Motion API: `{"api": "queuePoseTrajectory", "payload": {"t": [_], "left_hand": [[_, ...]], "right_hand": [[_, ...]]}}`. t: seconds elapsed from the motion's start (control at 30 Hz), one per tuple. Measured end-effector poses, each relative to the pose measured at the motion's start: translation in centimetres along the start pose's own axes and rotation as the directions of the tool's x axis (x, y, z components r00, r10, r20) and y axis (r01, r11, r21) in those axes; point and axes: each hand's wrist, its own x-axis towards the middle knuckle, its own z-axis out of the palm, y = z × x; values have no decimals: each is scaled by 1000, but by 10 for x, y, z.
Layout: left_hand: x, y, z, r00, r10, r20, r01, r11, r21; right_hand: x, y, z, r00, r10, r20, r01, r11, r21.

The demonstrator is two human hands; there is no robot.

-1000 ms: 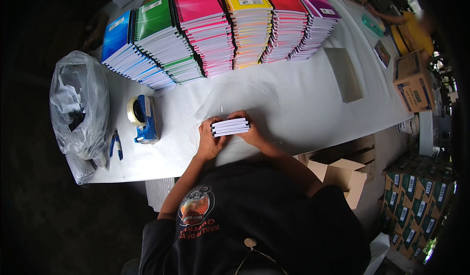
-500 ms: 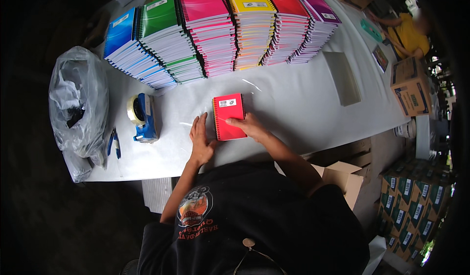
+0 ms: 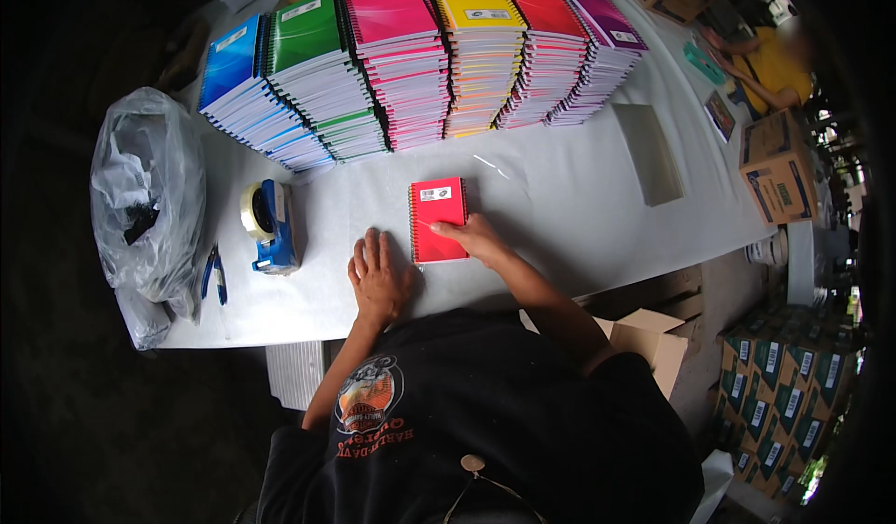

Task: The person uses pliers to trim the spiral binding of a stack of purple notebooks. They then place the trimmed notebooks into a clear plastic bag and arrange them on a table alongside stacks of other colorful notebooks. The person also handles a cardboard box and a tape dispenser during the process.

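Observation:
A red spiral-bound notebook point(image 3: 437, 209) with a white label lies in front of me, its coil along the left side. My right hand point(image 3: 479, 240) grips it at the right edge, thumb across the cover and the other fingers out of sight. Whether more notebooks lie beneath it I cannot tell. My left hand point(image 3: 379, 278) rests palm down on the white-covered table point(image 3: 336, 230), fingers stretched out, a little left of the notebook and apart from it.
Tall notebook stacks in blue point(image 3: 231, 57), green point(image 3: 303, 34), pink point(image 3: 392, 11), yellow point(image 3: 478, 3), red point(image 3: 544, 9) and purple point(image 3: 605, 20) line the far side. Leftward are a tape dispenser point(image 3: 276, 230), pliers point(image 3: 215, 274) and a plastic bag point(image 3: 149, 197). A person in yellow point(image 3: 779, 71) works far right.
My left hand has drawn back slightly toward me and turned flatter on the table. My right hand keeps its hold on the red notebook. The far person's arms have shifted.

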Motion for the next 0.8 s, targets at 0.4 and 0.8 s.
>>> {"api": "queuePoseTrajectory", "payload": {"t": [0.4, 0.8], "left_hand": [[0, 9, -1, 999, -37, 12, 35, 992, 120], [13, 9, -11, 974, 135, -182, -204, 871, -447]], "right_hand": [[-3, 19, -9, 998, -27, -61, 18, 990, -137], [-9, 44, -12, 839, -491, -234, 480, 871, -104]]}}
